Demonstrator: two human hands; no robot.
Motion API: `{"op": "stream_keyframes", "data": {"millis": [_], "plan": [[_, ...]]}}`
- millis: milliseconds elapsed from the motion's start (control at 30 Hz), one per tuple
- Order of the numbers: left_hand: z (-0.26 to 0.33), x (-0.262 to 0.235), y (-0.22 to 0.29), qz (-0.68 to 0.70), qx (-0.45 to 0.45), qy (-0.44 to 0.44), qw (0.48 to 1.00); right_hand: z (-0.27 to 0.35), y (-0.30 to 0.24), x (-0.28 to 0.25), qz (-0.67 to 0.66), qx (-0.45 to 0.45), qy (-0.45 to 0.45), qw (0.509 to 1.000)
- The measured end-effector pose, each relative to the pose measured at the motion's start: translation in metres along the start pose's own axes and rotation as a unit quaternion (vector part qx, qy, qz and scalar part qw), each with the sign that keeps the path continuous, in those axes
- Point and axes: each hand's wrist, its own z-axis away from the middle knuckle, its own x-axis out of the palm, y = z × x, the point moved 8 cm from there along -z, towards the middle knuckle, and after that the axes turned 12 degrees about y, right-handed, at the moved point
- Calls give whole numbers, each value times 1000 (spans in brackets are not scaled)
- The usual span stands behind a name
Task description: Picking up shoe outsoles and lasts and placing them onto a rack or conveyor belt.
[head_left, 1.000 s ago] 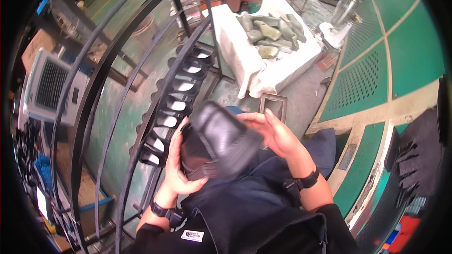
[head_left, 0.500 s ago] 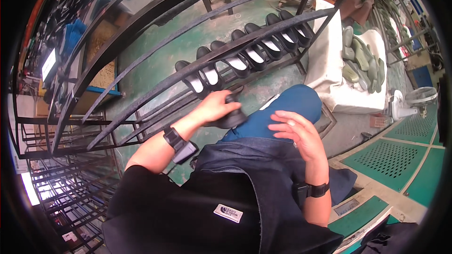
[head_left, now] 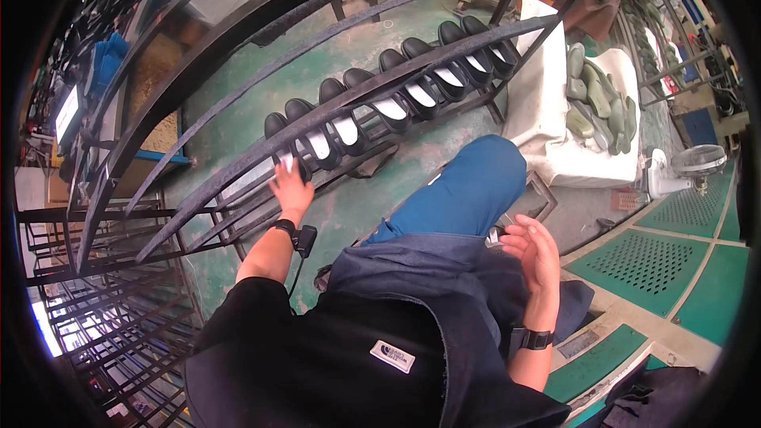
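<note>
My left hand (head_left: 292,190) reaches to the near side of a dark metal rack. Its fingers are around the heel end of a black shoe (head_left: 276,124), the leftmost in a row; part of that shoe is hidden behind the hand and a rack bar. Several more black shoes (head_left: 346,128) with white insoles sit side by side along the rack, toes pointing away from me. My right hand (head_left: 535,255) is held up beside my blue-clad knee, fingers apart and slightly bent, with nothing in it.
Dark curved rack bars (head_left: 238,170) cross in front of me. Right of the rack, a cloth-covered stand (head_left: 539,127) bears several green shoe-shaped forms (head_left: 598,99). A white fan (head_left: 674,178) stands at the right, near green perforated panels (head_left: 646,265). A blue-edged box (head_left: 162,131) lies beyond the rack.
My left hand has moved left with the black shoe, from over my lap to the rack's row, which now has one more shoe at its left end. My right hand has lowered slightly.
</note>
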Motion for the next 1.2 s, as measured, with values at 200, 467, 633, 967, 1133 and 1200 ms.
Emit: {"op": "stream_keyframes", "data": {"millis": [200, 467, 633, 967, 1133, 1200], "plan": [[6, -30, 131, 230, 217, -52, 947, -4, 5, -30, -49, -5, 43, 998], [-17, -118, 293, 404, 387, -71, 826, -5, -7, -84, -88, -44, 117, 988], [-54, -191, 346, 337, 524, 122, 773, 3, 4, -114, -156, -43, 138, 977], [-156, -124, 341, 107, 302, -83, 944, 3, 38, -129, -187, -11, 155, 970], [-165, -122, 347, 49, 278, -35, 959, -5, 36, -118, -174, -3, 151, 973], [-169, -118, 355, 46, 278, -33, 959, -10, 29, -113, -155, 0, 140, 978]]}}
